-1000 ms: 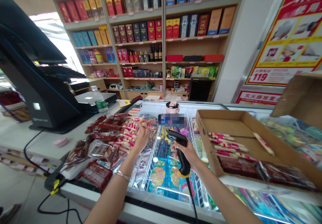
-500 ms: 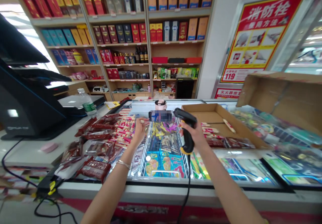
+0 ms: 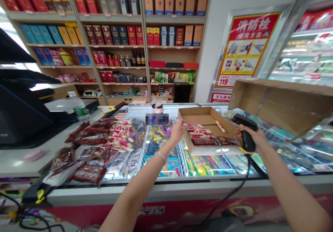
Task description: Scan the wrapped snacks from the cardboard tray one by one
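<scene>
My left hand (image 3: 179,130), with a silver bangle at the wrist, has its fingers closed at the left wall of a shallow cardboard box (image 3: 195,112). Inside the box lie several wrapped sausages (image 3: 199,131) in red and cream film, one apart from the others, and dark red-brown packs (image 3: 204,141). My right hand (image 3: 251,136) is wrapped round a black and yellow barcode scanner (image 3: 247,122) at the box's right side, its cord hanging down. To the left, more sausages (image 3: 121,134) and brown vacuum packs (image 3: 90,173) lie on the freezer's glass top.
Under the glass of the chest freezer (image 3: 130,187) are wire baskets of packaged goods. A larger open carton (image 3: 275,103) stands at right. At left are a black terminal (image 3: 18,110), a water bottle (image 3: 79,108) and cables. Shelves of boxes (image 3: 114,35) line the back.
My left hand has moved right from the loose sausages to the box. My right hand has carried the scanner right, to the box's far side. The box now sits straighter, its right end further left.
</scene>
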Demonstrator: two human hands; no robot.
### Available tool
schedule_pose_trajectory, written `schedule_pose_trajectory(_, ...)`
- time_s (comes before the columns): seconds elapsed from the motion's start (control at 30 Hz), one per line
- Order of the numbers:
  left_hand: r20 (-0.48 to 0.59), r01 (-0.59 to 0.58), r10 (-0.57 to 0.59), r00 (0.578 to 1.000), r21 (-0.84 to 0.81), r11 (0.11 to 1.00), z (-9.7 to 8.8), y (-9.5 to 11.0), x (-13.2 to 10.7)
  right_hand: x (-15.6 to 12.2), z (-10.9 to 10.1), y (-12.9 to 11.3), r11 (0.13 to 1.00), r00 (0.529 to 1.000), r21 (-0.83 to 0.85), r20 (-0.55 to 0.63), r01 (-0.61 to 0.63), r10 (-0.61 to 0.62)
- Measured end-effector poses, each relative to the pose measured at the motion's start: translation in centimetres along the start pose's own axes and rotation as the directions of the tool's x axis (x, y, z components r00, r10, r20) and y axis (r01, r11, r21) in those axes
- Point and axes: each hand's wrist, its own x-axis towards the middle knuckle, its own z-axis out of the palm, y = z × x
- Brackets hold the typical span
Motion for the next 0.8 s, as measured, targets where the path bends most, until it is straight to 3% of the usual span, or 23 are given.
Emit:
schedule_pose_trajectory(0.13, 0.028, -0.038, 0.035, 0.999, 0.132, 0.991, 2.1, -1.6, -0.4, -0.2, -0.4, 0.2, 1.000, 1.000, 0.024, -0.008, -0.002, 0.002)
schedule_pose_trajectory(0.27, -0.006, -0.132, 0.136, 0.991, 0.199, 0.971, 0.4, -2.7, -0.7, -0.5, 0.0, 0.0, 0.998, 0.999, 0.051, 0.005, -0.046, 0.046)
schedule_pose_trajectory(0.33, -0.052, -0.125, 0.143, 0.988, 0.263, 0.957, -2.3, -3.1, -0.7, -0.6, 0.3, -0.2, 0.996, 0.998, 0.061, 0.006, -0.059, 0.059)
schedule_pose_trajectory(0.43, -0.089, -0.061, 0.113, 0.990, 0.451, 0.891, -8.3, -3.8, -0.8, -1.0, 1.4, -0.6, 0.996, 0.999, 0.078, 0.002, -0.041, 0.041)
schedule_pose_trajectory(0.5, -0.102, 0.042, 0.029, 0.994, 0.631, 0.775, -13.0, -4.3, -1.2, -1.7, 3.1, -1.1, 0.996, 1.000, 0.092, 0.024, -0.010, 0.008)
schedule_pose_trajectory(0.57, -0.108, 0.156, -0.116, 0.987, 0.792, 0.590, -17.4, -4.8, -1.9, -3.0, 5.6, -1.9, 0.992, 0.995, 0.123, 0.089, 0.024, -0.035)
schedule_pose_trajectory(0.63, -0.120, 0.239, -0.306, 0.945, 0.890, 0.388, -21.0, -5.4, -2.6, -4.8, 8.7, -2.5, 0.986, 0.981, 0.163, 0.182, 0.044, -0.074)
schedule_pose_trajectory(0.7, -0.135, 0.277, -0.468, 0.873, 0.928, 0.248, -23.6, -6.1, -2.9, -6.8, 12.0, -2.7, 0.980, 0.957, 0.196, 0.278, 0.029, -0.084)
schedule_pose_trajectory(0.8, -0.134, 0.301, -0.586, 0.799, 0.933, 0.197, -25.6, -7.4, -2.6, -9.9, 17.0, -1.8, 0.976, 0.884, 0.209, 0.466, -0.062, -0.044)
